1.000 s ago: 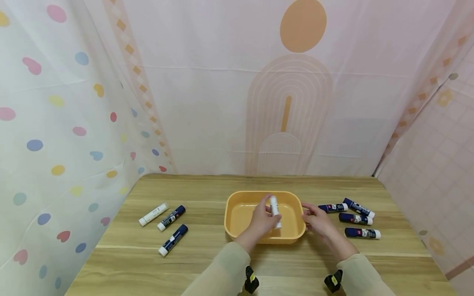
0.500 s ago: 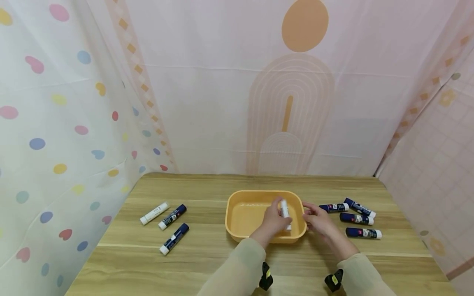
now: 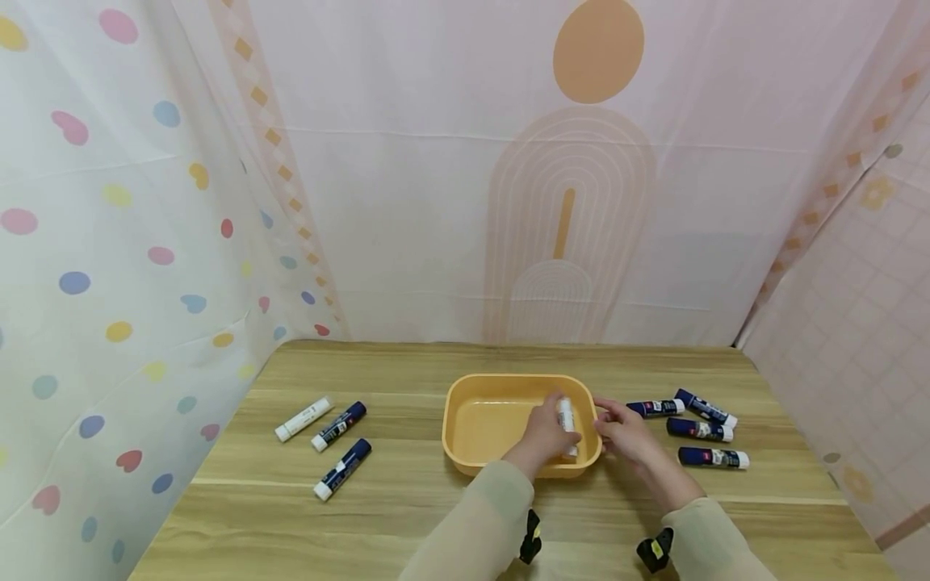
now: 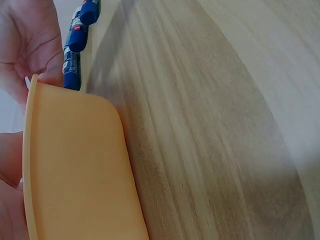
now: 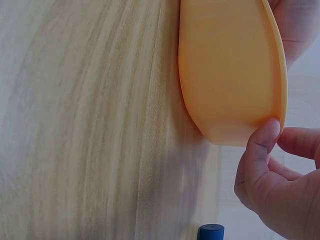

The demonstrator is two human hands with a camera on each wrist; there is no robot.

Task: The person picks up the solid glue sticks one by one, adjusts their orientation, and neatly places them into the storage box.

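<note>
Amber tray (image 3: 475,432), 6 navy sticks (image 3: 343,470), 2 white sticks (image 3: 303,419)
The navy sticks end in white, the table (image 3: 240,524) is tan woodgrain, the sleeves (image 3: 479,520) are cream; multicoloured dots and hearts pattern the left curtain (image 3: 131,194).

A tub (image 5: 230,65) of smooth, faintly shiny plastic stands on a worktop (image 3: 385,516) with a satiny wood-grain surface. Smooth, plastic-looking sticks (image 3: 713,457) lie at the tub's 3 and 9 o'clock; the white stick (image 3: 566,415) within its rim shares that finish. At 12 o'clock hangs a curtain (image 3: 407,226) of creased, matt cloth; toward 4 and 7 o'clock, sleeves (image 3: 472,518) of matt cloth.
</note>
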